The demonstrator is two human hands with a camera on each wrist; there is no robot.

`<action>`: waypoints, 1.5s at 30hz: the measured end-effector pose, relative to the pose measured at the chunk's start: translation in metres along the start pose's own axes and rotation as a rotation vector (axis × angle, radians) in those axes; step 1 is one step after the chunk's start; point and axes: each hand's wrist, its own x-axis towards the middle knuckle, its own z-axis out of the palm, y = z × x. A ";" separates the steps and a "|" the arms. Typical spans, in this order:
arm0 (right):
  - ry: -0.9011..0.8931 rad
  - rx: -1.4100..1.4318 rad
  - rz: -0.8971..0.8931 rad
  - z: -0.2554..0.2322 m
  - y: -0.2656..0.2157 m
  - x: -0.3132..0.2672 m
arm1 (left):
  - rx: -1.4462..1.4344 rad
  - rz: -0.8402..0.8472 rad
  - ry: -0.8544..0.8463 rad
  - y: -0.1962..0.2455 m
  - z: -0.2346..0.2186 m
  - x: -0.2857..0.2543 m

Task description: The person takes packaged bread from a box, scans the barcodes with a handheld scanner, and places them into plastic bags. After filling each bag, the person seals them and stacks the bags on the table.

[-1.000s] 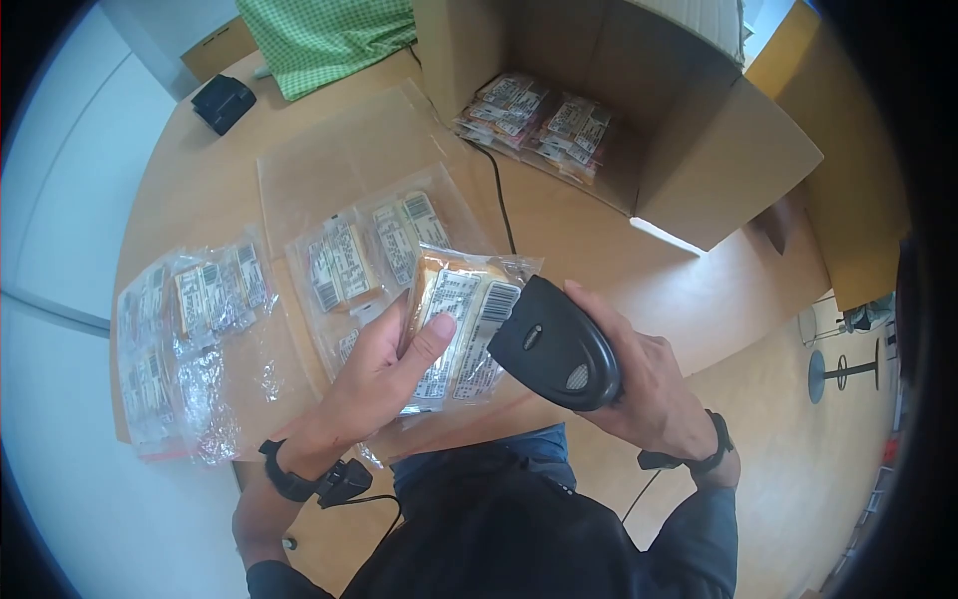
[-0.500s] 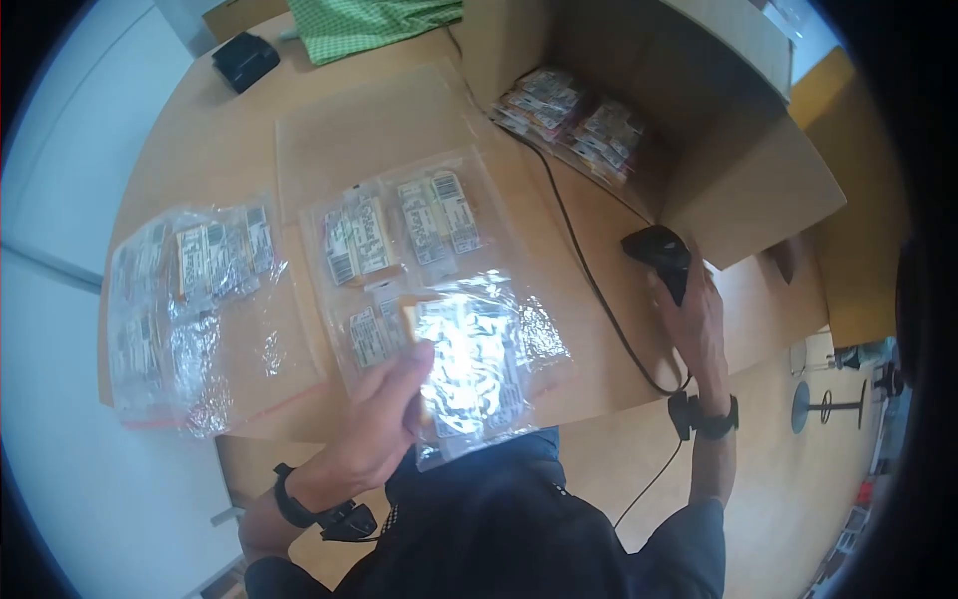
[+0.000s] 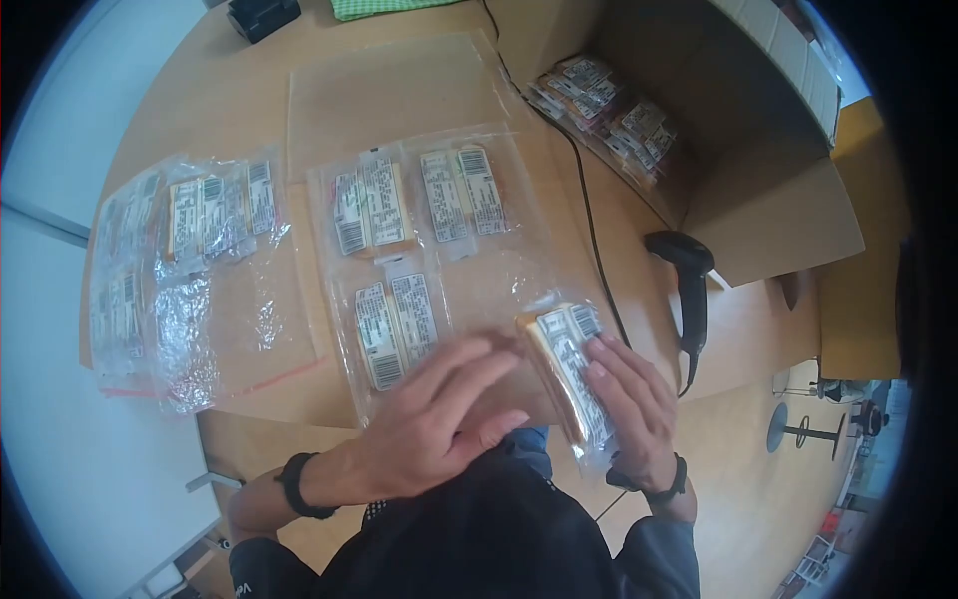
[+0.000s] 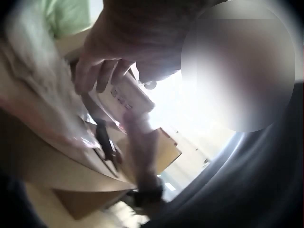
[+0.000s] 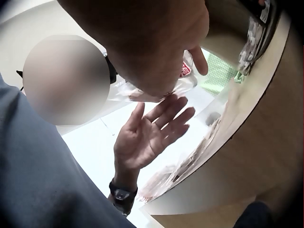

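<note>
My right hand (image 3: 639, 424) grips a clear-wrapped packet (image 3: 567, 364) with a bread-coloured slab and barcode labels, tilted above the table's front edge. Its fingers lie over the label side. To the left, my left hand (image 3: 429, 429) has its fingers spread and holds nothing; the right wrist view shows its open palm (image 5: 142, 142). Beyond it lies a large clear plastic bag (image 3: 489, 285) with three similar packets: one at upper left (image 3: 374, 210), one at upper right (image 3: 464, 200) and one at lower left (image 3: 394, 319). A black barcode scanner (image 3: 691, 290) lies on the table, right of the held packet.
Another filled clear bag (image 3: 185, 309) lies at the left. An open cardboard box (image 3: 768, 230) stands at the back right, with stacked packets (image 3: 639, 135) inside. The scanner's black cable (image 3: 589, 210) crosses the table. A black device (image 3: 261, 15) and green checked cloth (image 3: 394, 8) sit at the back.
My right hand has put the scanner down beside the box and let go. The packet has passed from my left hand to my right, and the left fingers have opened.
</note>
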 end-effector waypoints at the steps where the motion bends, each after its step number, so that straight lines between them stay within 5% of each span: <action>1: -0.007 -0.030 -0.012 -0.004 0.001 -0.004 | 0.114 0.029 -0.005 -0.007 -0.005 0.000; 4: -0.066 -0.088 -0.076 -0.011 -0.001 -0.005 | 0.510 0.005 -0.079 -0.010 -0.015 -0.004; 7: -0.065 -0.182 -0.284 0.004 -0.008 0.000 | 0.487 -0.020 -0.109 -0.018 -0.007 -0.005; 17: -0.369 -0.083 -0.153 0.017 -0.005 0.015 | 0.447 -0.079 -0.207 -0.031 0.002 -0.004; 26: -0.235 -0.122 -0.158 -0.004 -0.012 0.011 | 0.488 -0.035 -0.200 -0.023 -0.004 0.001; 33: -0.184 0.170 -0.103 0.012 0.001 -0.001 | 0.513 0.010 -0.203 -0.036 0.008 -0.004; 45: -0.169 -0.086 -0.076 0.017 0.010 0.018 | 0.409 -0.043 -0.171 -0.028 0.004 -0.002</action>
